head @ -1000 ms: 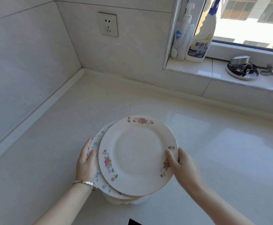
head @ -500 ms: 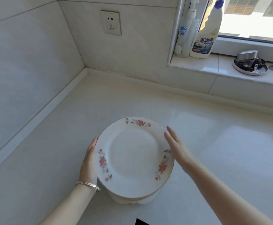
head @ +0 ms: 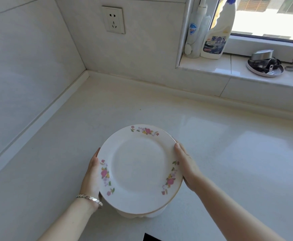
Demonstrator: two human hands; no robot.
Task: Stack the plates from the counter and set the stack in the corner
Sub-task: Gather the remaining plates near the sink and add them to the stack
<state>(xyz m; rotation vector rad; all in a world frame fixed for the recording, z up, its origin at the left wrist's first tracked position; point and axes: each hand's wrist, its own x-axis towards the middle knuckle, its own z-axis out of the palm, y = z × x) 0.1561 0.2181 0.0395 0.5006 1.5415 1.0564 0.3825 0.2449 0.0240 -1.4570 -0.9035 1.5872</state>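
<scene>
You are looking at a home kitchen: a glossy white stone counter [head: 229,153] meets pale tiled walls [head: 29,58] with a white wall socket [head: 113,20], and a white degreaser spray bottle [head: 217,33] stands on the tiled windowsill [head: 211,66].

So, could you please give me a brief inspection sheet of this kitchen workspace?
Surface: glossy white counter, bare toward the corner.
Job's things: stack of white floral-rimmed plates, top plate squared over the rest.
Clutter: white cleaner bottle, soap pump bottle, round metal dish on the sill.
Grippers: left hand and right hand hold opposite rims.
Cables: nothing seen.
Surroundings: tiled walls, white wall socket, window.
</scene>
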